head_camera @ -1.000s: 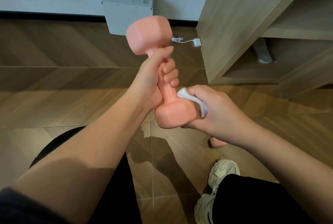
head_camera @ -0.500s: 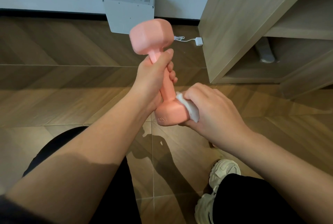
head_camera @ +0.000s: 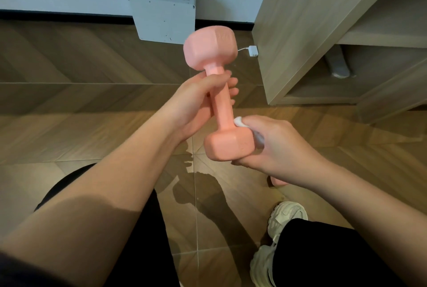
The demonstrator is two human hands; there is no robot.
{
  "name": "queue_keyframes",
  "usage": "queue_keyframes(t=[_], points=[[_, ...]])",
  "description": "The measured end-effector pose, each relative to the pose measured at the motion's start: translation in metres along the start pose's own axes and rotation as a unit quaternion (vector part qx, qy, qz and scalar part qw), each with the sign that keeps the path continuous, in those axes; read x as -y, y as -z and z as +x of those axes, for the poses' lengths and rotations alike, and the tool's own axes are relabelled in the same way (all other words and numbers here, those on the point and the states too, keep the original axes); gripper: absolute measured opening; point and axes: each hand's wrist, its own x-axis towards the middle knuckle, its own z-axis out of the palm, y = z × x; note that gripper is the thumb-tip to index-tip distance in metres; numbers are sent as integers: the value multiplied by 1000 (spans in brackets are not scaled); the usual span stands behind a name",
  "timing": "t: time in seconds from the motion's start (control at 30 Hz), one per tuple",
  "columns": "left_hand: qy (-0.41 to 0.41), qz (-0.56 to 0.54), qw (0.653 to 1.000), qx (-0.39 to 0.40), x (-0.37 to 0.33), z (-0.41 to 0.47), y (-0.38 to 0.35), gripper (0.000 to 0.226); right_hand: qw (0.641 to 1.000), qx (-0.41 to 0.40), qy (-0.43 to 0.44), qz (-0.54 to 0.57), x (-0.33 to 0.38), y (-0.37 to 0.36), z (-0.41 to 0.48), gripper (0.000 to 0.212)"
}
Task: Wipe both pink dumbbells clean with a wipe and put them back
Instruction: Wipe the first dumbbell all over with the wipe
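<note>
The pink dumbbell (head_camera: pixel 220 106) is held above the floor (head_camera: pixel 92 102), its upper handle gripped by the left hand (head_camera: pixel 191 106). A white wipe (head_camera: pixel 240 122), clutched in the right hand (head_camera: pixel 277 145), is apparently pressed against the lower head.

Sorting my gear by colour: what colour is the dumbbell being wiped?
The dumbbell is plain salmon pink, no pattern; the head view shows it best.

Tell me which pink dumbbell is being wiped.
The raised dumbbell, gripped by the left hand; the right hand presses the wipe to it. The other dumbbell lies on the floor.
</note>
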Motion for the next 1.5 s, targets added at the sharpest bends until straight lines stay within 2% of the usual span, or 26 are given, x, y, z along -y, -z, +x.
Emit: queue_keyframes(t=[0.1,0.17,0.23,0.4,0.53,0.8,0.97,1.17,1.23,1.4,1.5], points=[[19,-72,997,15,4,0,-4,6,999,3,-1,32,5,3,-2,51],[22,-105,994,-9,6,-1,-7,16,1000,-4,-9,29,8,1,-2,54],[15,-103,994,-40,7,1,-7,23,1000,-18,-11,14,9,-3,-2,54],[-16,-83,994,-75,3,1,-8,21,999,-40,22,16,6,-9,1,54],[-19,-71,994,-79,1,-3,-7,19,997,-22,-27,64,5,-8,0,66],[-28,-47,995,-82,3,-8,-10,22,1000,18,23,-3,8,-8,1,64],[-31,-32,994,-100,3,-8,-12,20,1000,-11,-8,2,9,-12,-3,60],[-41,-49,989,-137,-1,-8,-12,17,994,-89,60,10,10,-16,-7,47],[-47,-51,986,-152,-1,-9,-11,19,992,-99,72,-9,12,-17,-7,50],[-55,-15,984,-167,2,-10,-12,21,987,-49,46,-148,10,-13,-1,59],[-47,24,987,-153,4,-11,-14,17,987,-41,38,-151,12,-13,0,63]])
